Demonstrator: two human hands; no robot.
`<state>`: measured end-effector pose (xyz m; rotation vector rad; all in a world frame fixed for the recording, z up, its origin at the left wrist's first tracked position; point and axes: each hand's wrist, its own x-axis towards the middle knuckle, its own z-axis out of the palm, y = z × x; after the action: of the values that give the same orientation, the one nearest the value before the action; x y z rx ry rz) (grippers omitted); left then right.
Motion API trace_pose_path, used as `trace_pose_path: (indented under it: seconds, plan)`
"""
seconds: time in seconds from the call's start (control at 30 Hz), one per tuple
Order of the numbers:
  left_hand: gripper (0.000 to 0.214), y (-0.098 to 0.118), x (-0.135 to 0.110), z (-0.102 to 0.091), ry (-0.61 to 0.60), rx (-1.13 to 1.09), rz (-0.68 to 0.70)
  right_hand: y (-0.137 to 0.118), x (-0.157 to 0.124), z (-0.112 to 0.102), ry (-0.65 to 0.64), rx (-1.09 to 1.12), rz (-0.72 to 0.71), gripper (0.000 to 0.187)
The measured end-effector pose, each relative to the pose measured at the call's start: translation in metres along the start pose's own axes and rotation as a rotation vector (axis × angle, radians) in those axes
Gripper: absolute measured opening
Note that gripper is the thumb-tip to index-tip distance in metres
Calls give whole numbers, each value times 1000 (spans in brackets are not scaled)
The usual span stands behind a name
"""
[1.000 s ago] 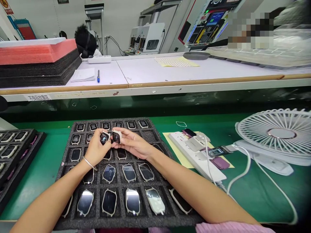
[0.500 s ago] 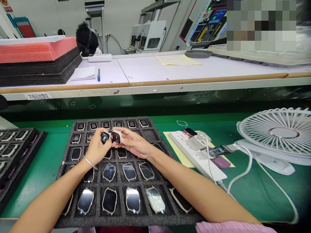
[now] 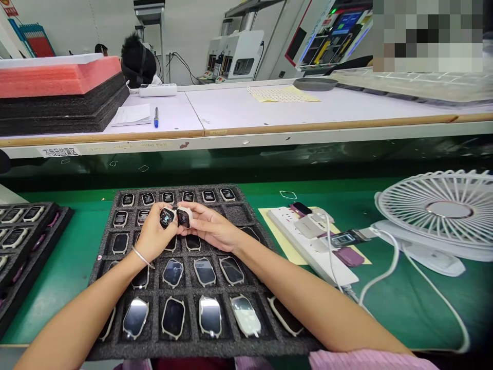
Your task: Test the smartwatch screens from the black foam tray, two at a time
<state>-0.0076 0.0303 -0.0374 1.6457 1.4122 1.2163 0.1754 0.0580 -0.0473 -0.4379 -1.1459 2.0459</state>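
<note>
My left hand [image 3: 156,234], with a bangle at its wrist, grips a smartwatch body [image 3: 167,218] whose dark round back faces me. Close beside it, my right hand [image 3: 211,226] pinches a second smartwatch body [image 3: 184,218] between thumb and fingers. The two watches are side by side, nearly touching. Both hands are above a black foam tray [image 3: 152,347] with rows of watches in its square pockets. Watches in the far rows, such as one watch [image 3: 208,196], show lit text; nearer ones, such as another watch [image 3: 173,317], have dark or reflecting screens. My forearms hide some pockets.
On the right are a white power strip [image 3: 339,272] with plugged-in chargers, a purple watch-like piece [image 3: 348,256], looping white cables and a white fan [image 3: 442,216]. More foam trays [image 3: 57,226] stand left. A raised shelf [image 3: 231,115] crosses behind, holding foam stacks [image 3: 57,82] and a pen [image 3: 156,118].
Both hands keep the same grip on the two watches. The right-hand watch has shifted very slightly left. The camera view has moved a little.
</note>
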Motion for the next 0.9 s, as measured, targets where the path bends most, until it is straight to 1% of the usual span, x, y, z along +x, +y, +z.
trace_pose_path:
  seconds: [0.33,0.57,0.7,0.9]
  plan:
    - [28,-1,0,0,-11,13,1,0,0,1,-2,-16,3,47]
    - [32,0,1,0,-15,-8,-9,2,0,-2,-14,-5,-7,48]
    - [29,-2,1,0,-31,-10,-4,1,0,-2,-19,-11,0,46]
    - [29,-2,1,1,-7,-45,-15,2,1,-1,-10,-2,-6,47]
